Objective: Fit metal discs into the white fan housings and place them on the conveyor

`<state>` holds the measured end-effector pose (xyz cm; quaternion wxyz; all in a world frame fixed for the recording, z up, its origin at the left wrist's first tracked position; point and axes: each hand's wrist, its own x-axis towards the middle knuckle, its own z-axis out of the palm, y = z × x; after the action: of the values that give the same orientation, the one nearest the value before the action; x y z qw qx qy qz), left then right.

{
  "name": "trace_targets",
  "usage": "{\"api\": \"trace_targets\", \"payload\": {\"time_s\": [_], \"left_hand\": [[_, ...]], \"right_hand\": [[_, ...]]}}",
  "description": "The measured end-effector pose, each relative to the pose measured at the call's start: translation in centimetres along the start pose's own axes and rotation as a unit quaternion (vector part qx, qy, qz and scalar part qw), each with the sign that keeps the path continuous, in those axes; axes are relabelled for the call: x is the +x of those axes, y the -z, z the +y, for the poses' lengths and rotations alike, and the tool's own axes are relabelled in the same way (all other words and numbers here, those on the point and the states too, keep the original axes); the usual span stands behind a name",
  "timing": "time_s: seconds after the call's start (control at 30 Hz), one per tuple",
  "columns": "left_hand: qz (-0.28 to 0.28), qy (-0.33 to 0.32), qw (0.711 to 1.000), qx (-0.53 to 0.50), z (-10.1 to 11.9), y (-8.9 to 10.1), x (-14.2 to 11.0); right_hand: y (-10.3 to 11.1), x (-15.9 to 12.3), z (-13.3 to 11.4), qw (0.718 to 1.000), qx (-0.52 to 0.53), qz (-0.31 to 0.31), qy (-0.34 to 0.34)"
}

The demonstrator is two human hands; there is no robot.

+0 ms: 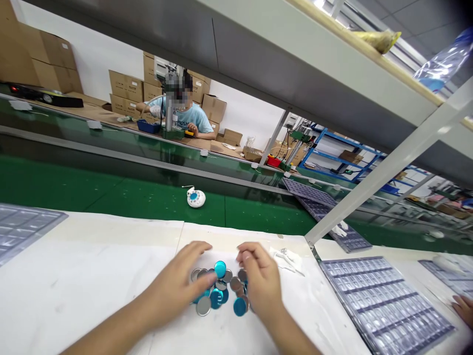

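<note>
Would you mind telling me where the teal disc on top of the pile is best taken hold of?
Pinch the teal disc by its rim from above, probably at the far edge: it looks tilted on the other metal discs, so that edge stands clear of the left hand.

Round metal discs [220, 285] are finished in glossy teal or plain silver, a white paper sheet [92, 276] is seen beneath them, and a green conveyor belt [148, 204] is seen beyond.
</note>
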<state>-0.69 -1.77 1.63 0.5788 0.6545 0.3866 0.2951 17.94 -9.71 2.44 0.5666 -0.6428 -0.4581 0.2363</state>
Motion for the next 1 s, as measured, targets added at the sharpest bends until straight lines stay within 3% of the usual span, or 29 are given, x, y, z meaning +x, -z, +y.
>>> {"api": "trace_targets", "payload": {"time_s": [0.07, 0.13, 0.2, 0.27, 0.4, 0.53, 0.63, 0.83, 1.0], "left_hand": [[-0.1, -0.042, 0.977, 0.183, -0.2, -0.5, -0.5], [-0.173, -0.069, 0.923, 0.336, -0.5, -1.1, -0.6], [-0.197, -0.081, 0.894, 0.394, -0.7, -1.6, -0.4], [-0.195, -0.088, 0.89, 0.402, -0.9, -2.1, 0.1], [-0.18, -0.089, 0.913, 0.354, -1.7, -2.6, 0.9], [-0.159, -0.092, 0.926, 0.33, -2.5, -2.7, 0.8], [-0.135, -0.094, 0.935, 0.313, -3.1, -2.6, 0.7], [-0.106, -0.09, 0.953, 0.271, -3.4, -2.4, 0.8], [-0.126, -0.093, 0.956, 0.248, -2.2, -1.6, 0.2]], "right_hand": [[2.7, 1.1, -0.7, 0.996, -0.073, -0.039, 0.027], [5.3, 1.7, -0.5, 0.97, -0.169, -0.167, 0.043], [6.9, 1.5, 0.9, 0.918, -0.254, -0.303, 0.039], [7.2, 0.7, 2.9, 0.879, -0.307, -0.363, 0.034], [4.3, -0.7, 5.3, 0.869, -0.329, -0.363, 0.065], [0.8, -0.8, 4.6, 0.871, -0.294, -0.367, 0.139], [-0.9, -0.7, 3.7, 0.889, -0.234, -0.338, 0.2], [-2.9, -0.7, 3.5, 0.917, -0.191, -0.249, 0.247], [-2.5, -0.5, 3.5, 0.93, -0.201, -0.219, 0.215]]}}
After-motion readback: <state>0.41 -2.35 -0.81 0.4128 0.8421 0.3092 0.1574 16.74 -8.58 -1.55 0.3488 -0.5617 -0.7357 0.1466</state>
